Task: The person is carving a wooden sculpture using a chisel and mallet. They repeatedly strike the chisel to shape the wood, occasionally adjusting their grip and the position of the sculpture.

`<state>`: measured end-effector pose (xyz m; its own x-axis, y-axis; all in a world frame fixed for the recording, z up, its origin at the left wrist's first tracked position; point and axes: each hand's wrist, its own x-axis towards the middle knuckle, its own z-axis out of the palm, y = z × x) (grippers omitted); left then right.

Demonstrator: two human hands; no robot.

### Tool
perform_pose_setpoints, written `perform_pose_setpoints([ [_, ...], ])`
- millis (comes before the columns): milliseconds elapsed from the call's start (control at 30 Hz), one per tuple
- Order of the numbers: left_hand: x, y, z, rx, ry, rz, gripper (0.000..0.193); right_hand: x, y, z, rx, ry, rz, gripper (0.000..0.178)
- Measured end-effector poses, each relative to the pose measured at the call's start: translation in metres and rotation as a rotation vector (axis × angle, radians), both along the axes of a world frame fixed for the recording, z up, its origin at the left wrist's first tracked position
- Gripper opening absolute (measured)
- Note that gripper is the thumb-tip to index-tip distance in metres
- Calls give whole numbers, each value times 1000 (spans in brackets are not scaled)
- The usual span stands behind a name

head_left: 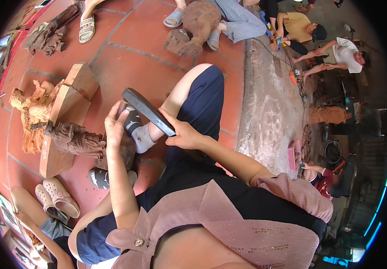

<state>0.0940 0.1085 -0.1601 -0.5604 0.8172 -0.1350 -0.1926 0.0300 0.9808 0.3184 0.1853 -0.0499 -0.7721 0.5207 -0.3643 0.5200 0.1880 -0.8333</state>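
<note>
My right hand [185, 134] is wrapped round the near end of a long, dark, smooth-sided bar [146, 110]; its exact kind is unclear. The bar slants away to the upper left in front of my bent knee. At its far end my left hand [114, 122] closes on a short brown rounded piece like a tool handle [122, 106], which meets or nearly meets the bar. The rest of that piece is hidden. Beside my left forearm lies a dark brown carved wooden figure [79, 140], its right end near my feet.
A pale orange wood carving [36, 107] and a thick timber block [61, 121] stand left on red tiles. Clogs [58, 199] lie lower left, near another person's leg. Beyond, someone sits by a large carving [200, 22]. At right, people sit near cables and a pink basket [294, 154].
</note>
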Motion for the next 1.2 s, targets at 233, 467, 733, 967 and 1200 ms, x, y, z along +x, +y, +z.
perform_pose_setpoints([
  [233, -1, -4, -17, 43, 301, 184, 39, -5, -1, -8, 45, 49, 42, 99],
  [467, 52, 0, 39, -109, 717, 44, 33, 0, -4, -3, -394, 91, -344, 60],
  [733, 37, 5, 36, -203, 539, 63, 46, 5, -1, 2, -434, 79, -326, 35],
  [967, 31, 7, 24, -359, 455, 124, 48, 3, -2, 1, -422, 53, -337, 34],
  [1200, 25, 10, 18, -358, 422, 262, 45, -4, 1, 8, -370, 157, -309, 36],
])
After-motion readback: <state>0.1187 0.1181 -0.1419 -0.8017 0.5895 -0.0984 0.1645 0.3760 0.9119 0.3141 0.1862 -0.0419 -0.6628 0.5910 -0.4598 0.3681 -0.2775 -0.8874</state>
